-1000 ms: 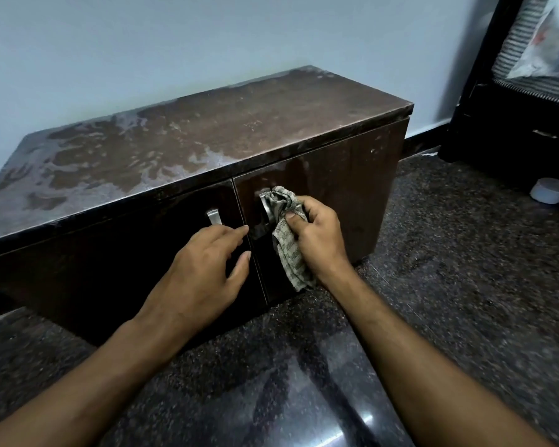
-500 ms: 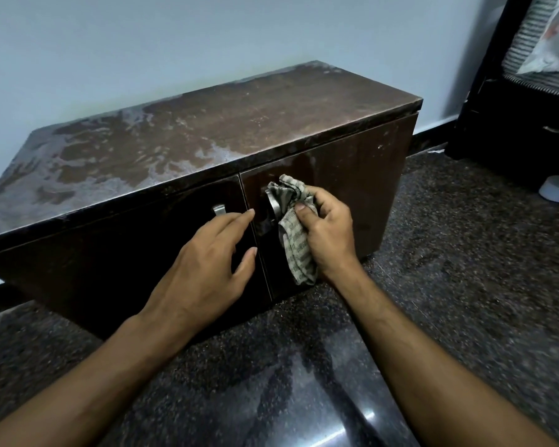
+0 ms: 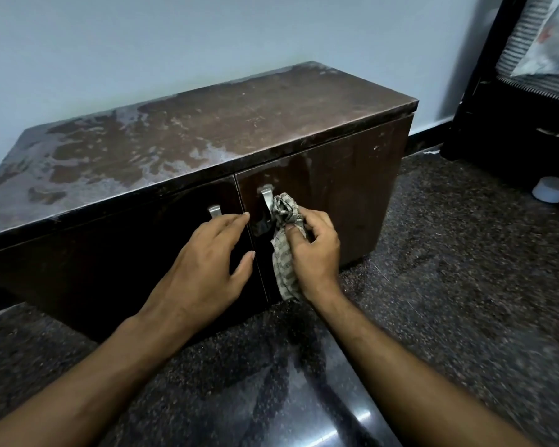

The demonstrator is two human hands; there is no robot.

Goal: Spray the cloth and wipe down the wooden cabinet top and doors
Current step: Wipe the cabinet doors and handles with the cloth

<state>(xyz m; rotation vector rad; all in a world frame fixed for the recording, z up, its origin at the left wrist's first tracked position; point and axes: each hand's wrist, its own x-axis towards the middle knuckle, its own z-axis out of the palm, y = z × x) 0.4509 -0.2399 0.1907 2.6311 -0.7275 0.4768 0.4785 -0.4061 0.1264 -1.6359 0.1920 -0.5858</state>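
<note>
The left hand (image 3: 204,262) lies flat with fingers straight and slightly spread against the left door (image 3: 110,253) of the wooden cabinet (image 3: 207,130), fingertips at the seam, just below that door's metal handle (image 3: 214,210). At its three o'clock, the right hand (image 3: 313,250) curls its fingers and thumb round a crumpled patterned cloth (image 3: 286,233), bunching it against the right door (image 3: 336,195) beside the right handle (image 3: 267,201); a loose end hangs toward six o'clock. The cabinet top shows pale streaky patches. A small white round container (image 3: 551,189) sits on the dark speckled floor (image 3: 449,285) at far right.
</note>
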